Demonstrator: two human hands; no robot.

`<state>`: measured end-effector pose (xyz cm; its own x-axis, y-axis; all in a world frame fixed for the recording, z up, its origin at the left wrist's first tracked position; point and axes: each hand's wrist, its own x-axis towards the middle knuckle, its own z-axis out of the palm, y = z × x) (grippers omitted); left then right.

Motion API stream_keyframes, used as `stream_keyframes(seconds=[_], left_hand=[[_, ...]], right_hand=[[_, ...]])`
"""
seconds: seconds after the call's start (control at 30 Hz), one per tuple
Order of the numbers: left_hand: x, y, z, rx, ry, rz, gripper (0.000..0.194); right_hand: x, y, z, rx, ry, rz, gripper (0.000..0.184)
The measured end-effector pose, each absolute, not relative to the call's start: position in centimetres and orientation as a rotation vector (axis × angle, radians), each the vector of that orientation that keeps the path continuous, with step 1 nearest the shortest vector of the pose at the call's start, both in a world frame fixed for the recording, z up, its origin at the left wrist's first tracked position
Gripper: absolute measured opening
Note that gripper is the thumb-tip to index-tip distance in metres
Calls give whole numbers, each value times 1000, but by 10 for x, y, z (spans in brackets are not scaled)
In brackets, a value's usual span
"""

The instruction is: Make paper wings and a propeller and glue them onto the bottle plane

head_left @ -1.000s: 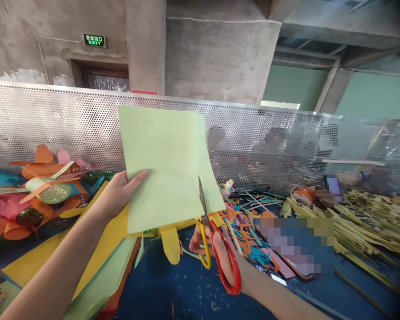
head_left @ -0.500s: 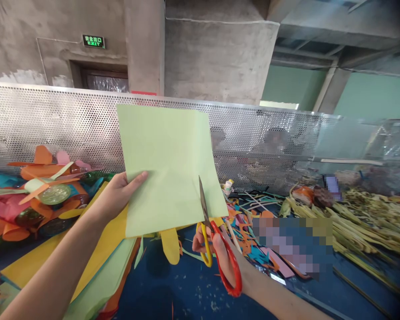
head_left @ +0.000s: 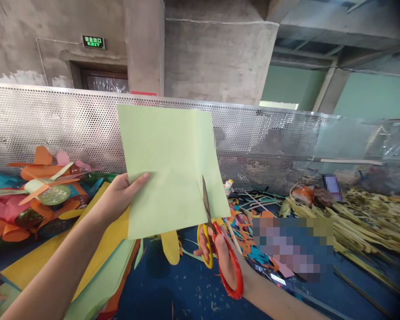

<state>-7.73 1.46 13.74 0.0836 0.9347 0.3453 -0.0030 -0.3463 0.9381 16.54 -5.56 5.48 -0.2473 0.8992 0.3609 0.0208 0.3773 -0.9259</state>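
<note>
A pale green sheet of paper [head_left: 163, 173] is held upright by my left hand [head_left: 122, 195], thumb in front and the other fingers behind at its left edge. A faint crease runs down near the sheet's right side. My right hand [head_left: 220, 253] grips scissors [head_left: 231, 271] with one red and one yellow handle loop. One blade lies in front of the paper at its lower edge, below the crease; the other is hidden behind the sheet. Under the left forearm lies a stack of yellow, green and orange paper [head_left: 100, 275].
Paper-and-bottle shapes [head_left: 55, 191] are heaped at the left. Coloured paper scraps [head_left: 248, 235] and thin strips lie right of the scissors, with a small white bottle [head_left: 229, 186] behind. Dried husks [head_left: 356, 222] cover the far right. A perforated metal panel [head_left: 53, 120] borders the blue table [head_left: 186, 293].
The paper, both hands and the scissors have shifted slightly to the right together. The blade stays at the lower edge of the sheet, with little other difference.
</note>
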Motion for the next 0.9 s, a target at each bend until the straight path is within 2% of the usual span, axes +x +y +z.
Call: stream_keyframes(seconds=[0.07,0.3,0.9], left_hand=[[-77,15,137,1511,963,1394,33],[-77,13,137,1507,941,1384,34],[-75,13,139,1483,946,1375,37]], right_hand=[[166,-55,54,-826,-1635,1046,54],[169,-51,44,-926,-1641,974,57],[166,-48,44,-886,-1593,960,53]])
